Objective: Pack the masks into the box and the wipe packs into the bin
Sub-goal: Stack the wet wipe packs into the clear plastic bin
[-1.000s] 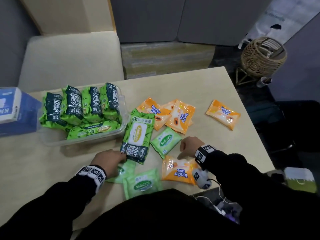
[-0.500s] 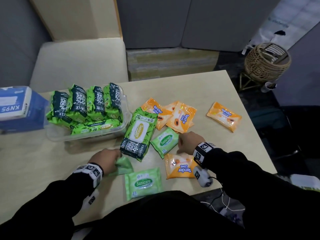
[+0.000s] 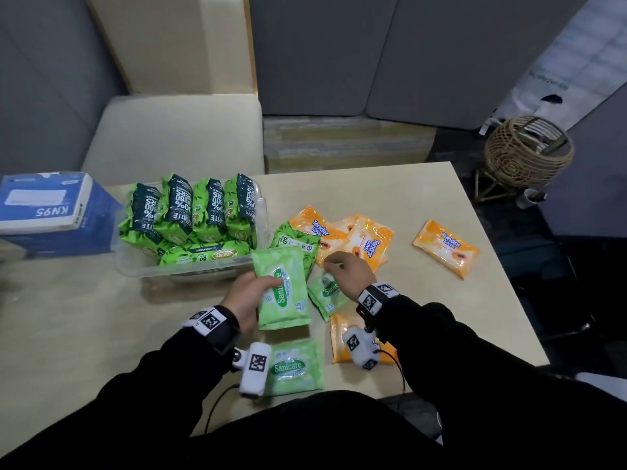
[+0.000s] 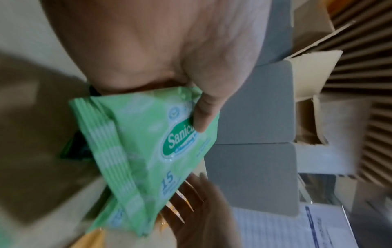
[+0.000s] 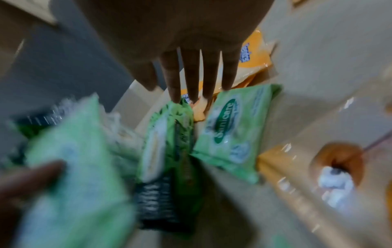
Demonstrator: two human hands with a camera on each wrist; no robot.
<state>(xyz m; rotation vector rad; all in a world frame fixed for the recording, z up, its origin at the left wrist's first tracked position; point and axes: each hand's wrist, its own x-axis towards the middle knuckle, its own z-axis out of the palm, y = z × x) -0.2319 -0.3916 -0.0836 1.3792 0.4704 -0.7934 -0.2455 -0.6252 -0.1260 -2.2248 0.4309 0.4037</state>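
Beige table (image 3: 390, 184) spread with wipe packs. Far left, blue KN95 mask box (image 3: 51, 212), closed, no loose masks in view. Beside it, clear bin (image 3: 190, 269) already filled with dark-green Sanicare packs (image 3: 190, 212). Still loose: one large green pack (image 3: 298, 240) against the bin's right wall, four orange Tender Love packs (image 3: 446, 247), two small Sanicare packs (image 3: 295, 368). Left hand (image 3: 246, 296) gripping a light-green Sanicare pack (image 3: 281, 286), lifted just near the bin. Right hand (image 3: 346, 269) empty, fingers (image 5: 191, 70) straight, hovering over another. Probably past halfway.
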